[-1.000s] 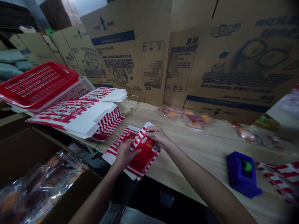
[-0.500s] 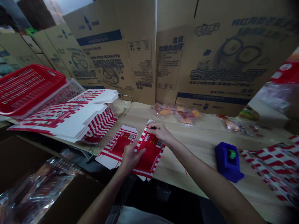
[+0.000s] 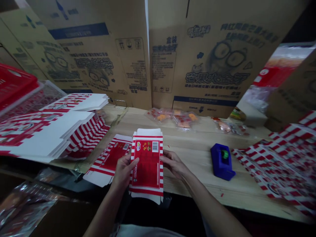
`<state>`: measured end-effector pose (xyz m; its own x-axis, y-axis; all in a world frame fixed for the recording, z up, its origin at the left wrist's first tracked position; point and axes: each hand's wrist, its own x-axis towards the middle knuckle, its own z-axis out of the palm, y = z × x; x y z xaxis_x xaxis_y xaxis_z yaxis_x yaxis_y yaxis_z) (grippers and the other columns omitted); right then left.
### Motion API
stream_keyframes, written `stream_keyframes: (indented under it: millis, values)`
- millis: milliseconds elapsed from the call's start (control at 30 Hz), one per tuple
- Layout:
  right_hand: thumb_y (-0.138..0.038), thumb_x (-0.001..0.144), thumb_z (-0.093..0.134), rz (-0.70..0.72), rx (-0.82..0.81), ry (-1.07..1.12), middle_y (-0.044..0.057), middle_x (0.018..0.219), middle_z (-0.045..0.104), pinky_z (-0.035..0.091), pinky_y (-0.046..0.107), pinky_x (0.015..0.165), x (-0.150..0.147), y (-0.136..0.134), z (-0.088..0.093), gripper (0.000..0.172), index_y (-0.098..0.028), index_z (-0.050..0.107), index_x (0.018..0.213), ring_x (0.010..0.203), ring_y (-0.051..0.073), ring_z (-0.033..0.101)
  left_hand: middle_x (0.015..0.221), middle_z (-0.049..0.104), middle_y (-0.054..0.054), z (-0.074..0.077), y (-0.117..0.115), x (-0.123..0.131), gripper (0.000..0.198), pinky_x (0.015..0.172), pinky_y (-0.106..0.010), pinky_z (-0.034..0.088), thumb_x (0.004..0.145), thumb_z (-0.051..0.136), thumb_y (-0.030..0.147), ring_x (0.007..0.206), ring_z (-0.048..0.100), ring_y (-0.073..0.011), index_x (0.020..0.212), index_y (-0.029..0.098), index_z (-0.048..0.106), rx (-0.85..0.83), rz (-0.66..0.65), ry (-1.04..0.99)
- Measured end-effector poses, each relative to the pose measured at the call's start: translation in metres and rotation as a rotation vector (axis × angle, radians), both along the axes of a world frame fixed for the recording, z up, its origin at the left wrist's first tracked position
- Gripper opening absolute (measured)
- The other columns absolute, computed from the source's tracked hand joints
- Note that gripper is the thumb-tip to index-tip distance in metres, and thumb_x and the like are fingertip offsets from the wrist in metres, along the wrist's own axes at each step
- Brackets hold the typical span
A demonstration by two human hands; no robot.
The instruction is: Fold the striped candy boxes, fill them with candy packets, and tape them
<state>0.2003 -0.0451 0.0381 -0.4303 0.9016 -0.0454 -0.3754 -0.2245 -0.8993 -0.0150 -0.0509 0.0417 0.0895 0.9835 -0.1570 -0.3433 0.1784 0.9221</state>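
Observation:
A flat red carton with striped red-and-white edges (image 3: 147, 171) is held upright-facing before me, its white end flaps unfolded and a barcode near its upper right corner. My left hand (image 3: 124, 169) grips its left edge, thumb on the front. At its right edge my right hand (image 3: 175, 163) has its fingers against the side, partly behind the carton. Another flat carton of the same print (image 3: 112, 159) lies on the table just left of my left hand.
Left stands a stack of flat striped cartons (image 3: 66, 126) beside a red basket (image 3: 16, 84). A blue tape dispenser (image 3: 221, 163) sits to the right, near piled striped boxes (image 3: 283, 164). Clear candy packets (image 3: 182, 120) lie before tall cardboard boxes (image 3: 202, 59).
The carton in my hands has come off the table edge and turned upright. My right hand has moved from its top corner down to its right edge. The view has swung right.

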Motion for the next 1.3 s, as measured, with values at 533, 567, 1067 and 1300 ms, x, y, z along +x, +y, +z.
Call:
stream_keyframes:
  millis: [533, 567, 1067, 1300]
  values:
    - [-0.025, 0.061, 0.082, -0.394, -0.107, 0.156, 0.004, 0.076, 0.074, 0.053, 0.03, 0.063, 0.0, 0.003, -0.022, 0.028, -0.017, 0.072, 0.086, 0.062, 0.018, 0.066, 0.083, 0.075, -0.007, -0.013, -0.006, 0.012, 0.039, 0.071, -0.034, 0.058, 0.063, 0.081, 0.035, 0.075, 0.072, -0.0225, 0.095, 0.016, 0.07, -0.171, -0.072, -0.052]
    - [-0.024, 0.06, 0.082, -0.427, -0.1, 0.152, 0.003, 0.074, 0.074, 0.053, 0.03, 0.063, 0.002, 0.005, -0.021, 0.027, -0.017, 0.072, 0.084, 0.061, 0.018, 0.066, 0.084, 0.075, -0.007, -0.016, -0.008, 0.014, 0.039, 0.071, -0.034, 0.058, 0.063, 0.082, 0.035, 0.075, 0.072, -0.023, 0.095, 0.015, 0.07, -0.159, -0.109, -0.026]
    - [-0.029, 0.064, 0.081, -0.28, -0.246, 0.026, 0.007, 0.084, 0.075, 0.054, 0.032, 0.07, 0.03, -0.04, -0.038, 0.029, -0.017, 0.072, 0.089, 0.071, 0.02, 0.069, 0.129, 0.061, -0.012, -0.025, -0.013, 0.031, 0.061, 0.097, -0.035, 0.049, 0.076, 0.073, 0.033, 0.117, 0.058, -0.0257, 0.132, 0.02, 0.052, 0.112, -0.051, -0.04]
    - [-0.033, 0.074, 0.076, -0.356, -0.162, -0.101, 0.007, 0.113, 0.068, 0.051, 0.039, 0.09, 0.038, -0.088, -0.055, 0.044, -0.025, 0.059, 0.114, 0.1, 0.023, 0.066, 0.122, 0.066, -0.013, -0.055, -0.023, 0.043, 0.058, 0.089, -0.036, 0.053, 0.071, 0.076, 0.033, 0.106, 0.064, -0.0266, 0.124, 0.017, 0.059, 0.009, -0.095, -0.045]
